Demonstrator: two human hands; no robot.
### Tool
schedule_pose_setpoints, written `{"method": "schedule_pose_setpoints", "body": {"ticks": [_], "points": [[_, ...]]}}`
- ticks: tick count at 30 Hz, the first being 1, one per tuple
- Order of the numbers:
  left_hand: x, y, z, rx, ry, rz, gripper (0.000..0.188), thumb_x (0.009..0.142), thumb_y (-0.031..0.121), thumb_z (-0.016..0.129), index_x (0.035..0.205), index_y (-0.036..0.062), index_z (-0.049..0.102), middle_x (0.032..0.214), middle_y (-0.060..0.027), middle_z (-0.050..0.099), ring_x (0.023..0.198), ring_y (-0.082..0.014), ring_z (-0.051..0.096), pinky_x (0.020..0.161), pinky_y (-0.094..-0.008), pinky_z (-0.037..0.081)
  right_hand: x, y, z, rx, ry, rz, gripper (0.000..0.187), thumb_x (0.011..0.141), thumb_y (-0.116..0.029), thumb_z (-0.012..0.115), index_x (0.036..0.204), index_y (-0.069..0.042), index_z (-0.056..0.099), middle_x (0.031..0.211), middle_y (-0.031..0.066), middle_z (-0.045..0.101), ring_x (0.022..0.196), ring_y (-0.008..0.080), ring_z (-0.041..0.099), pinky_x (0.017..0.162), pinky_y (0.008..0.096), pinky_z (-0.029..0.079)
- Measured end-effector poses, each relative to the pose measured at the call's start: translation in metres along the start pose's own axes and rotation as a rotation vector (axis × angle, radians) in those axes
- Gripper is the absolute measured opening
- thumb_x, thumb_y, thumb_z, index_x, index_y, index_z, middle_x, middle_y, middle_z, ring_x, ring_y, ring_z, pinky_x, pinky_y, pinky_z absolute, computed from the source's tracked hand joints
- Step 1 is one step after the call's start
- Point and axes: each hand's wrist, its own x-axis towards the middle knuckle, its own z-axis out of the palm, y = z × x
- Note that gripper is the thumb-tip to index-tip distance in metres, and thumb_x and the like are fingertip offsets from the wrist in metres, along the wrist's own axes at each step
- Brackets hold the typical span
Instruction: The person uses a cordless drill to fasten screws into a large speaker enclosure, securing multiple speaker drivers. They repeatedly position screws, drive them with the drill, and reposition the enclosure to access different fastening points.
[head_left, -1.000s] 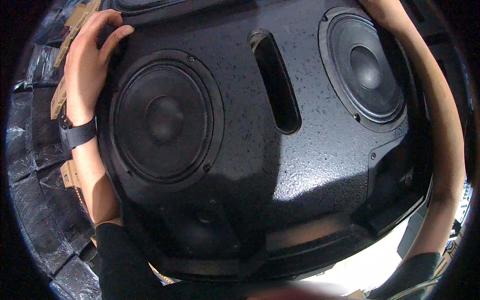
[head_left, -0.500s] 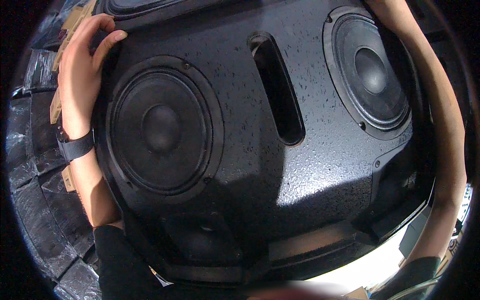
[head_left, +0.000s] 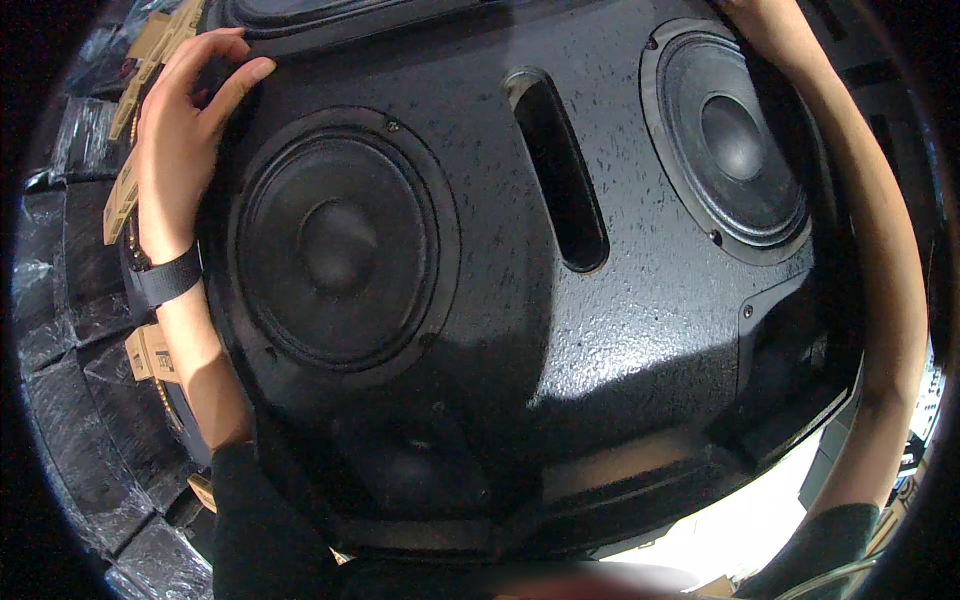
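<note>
A big black speaker cabinet (head_left: 485, 300) with a textured surface fills most of the view, between my two arms. Its face carries a left round woofer (head_left: 340, 245), a right woofer (head_left: 733, 138) and a long slot (head_left: 562, 180) between them. My left hand (head_left: 188, 135) grips the cabinet's far left edge, thumb toward the face and fingers curled at the rim. Around the right side reaches my right arm, and my right hand (head_left: 765, 28) rests at the far right edge by the right woofer, its fingers cut off or hidden.
Stacks of black, film-wrapped goods (head_left: 95, 430) stand along the left. Brown cardboard pieces (head_left: 150, 352) show between them and my left arm. Another dark framed panel (head_left: 290, 12) lies at the far edge. Beneath the cabinet's near right edge is a bright white surface (head_left: 740, 525).
The cabinet has tilted and shifted slightly. My left hand has moved a little to the right with its edge, and more cardboard shows at the left. The right arm has shifted slightly left.
</note>
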Motion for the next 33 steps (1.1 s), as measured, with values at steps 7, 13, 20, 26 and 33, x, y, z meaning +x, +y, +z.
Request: {"method": "schedule_pose_setpoints", "body": {"ticks": [7, 13, 20, 26, 33], "points": [[-0.003, -0.004, 0.004, -0.002, 0.016, -0.069, 0.033, 0.090, 0.031, 0.080, 0.109, 0.0056, 0.069, 0.106, -0.0038, 0.071, 0.099, -0.0202, 0.069, 0.085, -0.0304, 0.050, 0.000, -0.003, 0.002, 0.000, 0.039, -0.035, 0.049, 0.089, -0.034, 0.084, 0.114, 0.003, 0.064, 0.074, 0.0093, 0.057, 0.067, 0.0139, 0.048, 0.064, 0.0335, 0.047], [-0.005, 0.005, 0.006, -0.034, 0.020, -0.087, 0.034, 0.091, 0.036, 0.075, 0.107, 0.0079, 0.066, 0.112, -0.0032, 0.068, 0.104, -0.0284, 0.067, 0.090, -0.0354, 0.051, -0.008, -0.007, -0.002, -0.054, 0.033, 0.029, 0.050, 0.088, -0.035, 0.083, 0.116, 0.002, 0.065, 0.071, 0.0143, 0.060, 0.065, 0.0167, 0.053, 0.066, 0.0368, 0.051], [-0.004, 0.005, 0.004, 0.039, -0.007, -0.090, 0.036, 0.091, 0.041, 0.074, 0.106, 0.0089, 0.063, 0.113, -0.0056, 0.067, 0.108, -0.0325, 0.066, 0.090, -0.0381, 0.051, -0.003, 0.003, 0.007, 0.014, 0.065, 0.011, 0.047, 0.087, -0.033, 0.084, 0.115, 0.000, 0.065, 0.066, 0.0077, 0.055, 0.062, 0.0156, 0.050, 0.065, 0.0332, 0.048], [-0.002, 0.011, 0.001, 0.049, 0.006, -0.069, 0.036, 0.092, 0.039, 0.074, 0.105, 0.0076, 0.062, 0.112, -0.0067, 0.066, 0.107, -0.0334, 0.065, 0.090, -0.0385, 0.051, 0.008, 0.023, 0.020, 0.655, -0.043, -0.019, 0.032, 0.093, -0.010, 0.077, 0.114, 0.009, 0.061, 0.082, 0.0088, 0.061, 0.071, 0.0145, 0.054, 0.072, 0.0344, 0.056], [-0.003, 0.005, 0.003, 0.005, 0.030, -0.106, 0.033, 0.087, 0.026, 0.081, 0.107, 0.0058, 0.065, 0.105, -0.0083, 0.068, 0.104, -0.0293, 0.067, 0.091, -0.0356, 0.051, 0.002, 0.005, 0.013, 0.264, 0.037, -0.089, 0.031, 0.093, -0.016, 0.076, 0.110, 0.007, 0.065, 0.105, 0.0145, 0.070, 0.095, 0.0269, 0.070, 0.080, 0.0388, 0.059]]}}
